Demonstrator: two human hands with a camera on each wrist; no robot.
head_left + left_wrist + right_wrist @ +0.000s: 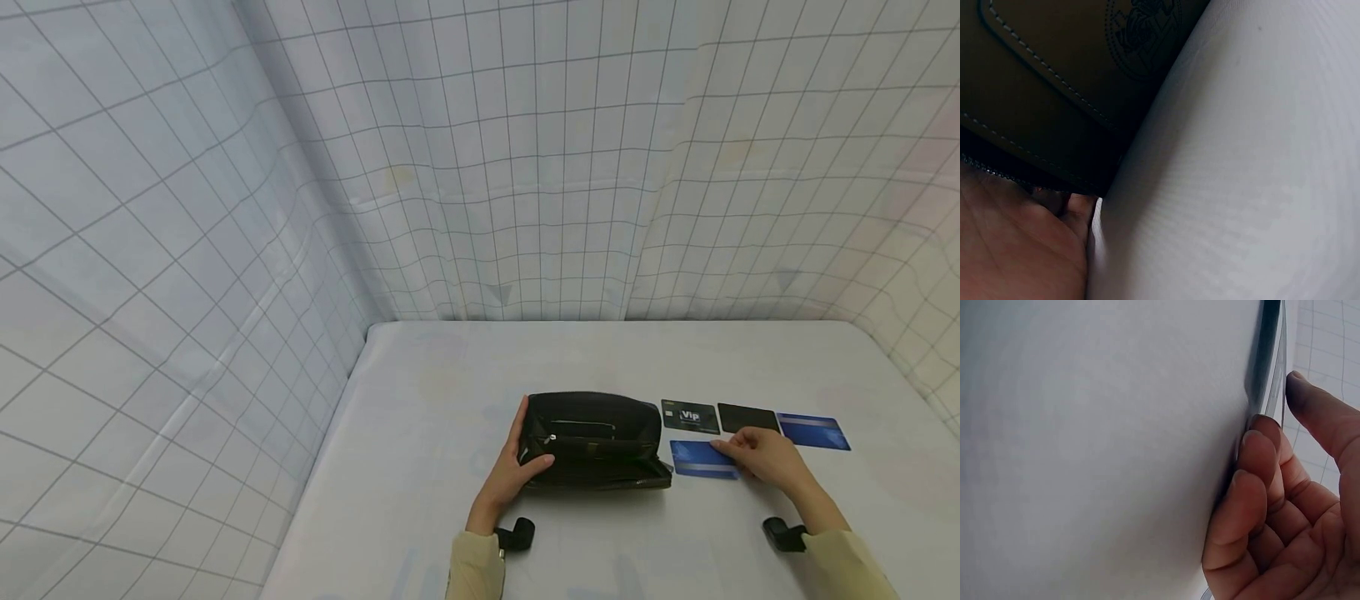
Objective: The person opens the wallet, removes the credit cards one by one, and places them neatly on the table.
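Observation:
A black zip wallet [600,482] lies gaping on the table, its inner pockets and a zip pull showing. My left hand [508,475] grips its left end, thumb over the front edge and fingers around the far side. In the left wrist view, the wallet's outer face [1041,81] shows stitching and a round stamped emblem beside my palm [1016,244]. Just right of the wallet, my right hand [768,458] pinches the right end of a blue card [697,458]. The right wrist view shows that card [1283,356] edge-on between thumb and fingers [1247,512].
Behind the held card lies a row of cards: a dark one marked Vip [690,417], a plain black one [746,416] and another blue one [813,431]. White gridded cloth [525,167] hangs at the back and sides of the white table [420,433].

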